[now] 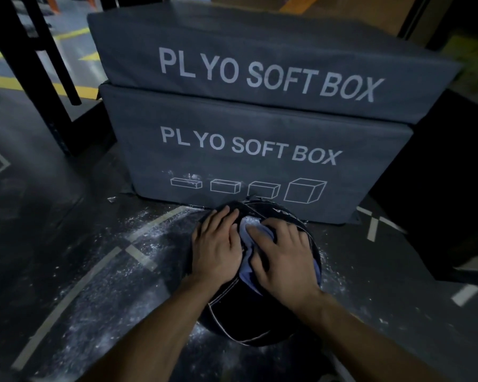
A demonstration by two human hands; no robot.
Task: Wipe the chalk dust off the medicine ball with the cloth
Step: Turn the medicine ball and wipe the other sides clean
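Floor: dark gym floor (66, 216) with pale painted lines; white chalk dust (155, 230) is scattered from 9 o'clock round to 6 o'clock of the ball, with a fainter patch at its 3 o'clock.
Background: two grey padded boxes (260, 150) stacked one on the other, each printed "PL YO SOFT BOX"; a black metal frame (39, 67) stands at 10 o'clock of the view.
Medicine ball: black medicine ball (240, 318) with pale seams, on the floor just below centre of the view, at 6 o'clock of the lower box and close against it.
Cloth: light blue cloth (249, 274), bunched on top of the ball between and under the two hands.
Left hand: left hand (218, 244) lies flat on the ball's top at its 10 o'clock, fingers (226, 216) straight and close together.
Right hand: right hand (284, 257) presses the cloth onto the ball at 1 o'clock, fingers slightly spread and bent over the fabric.
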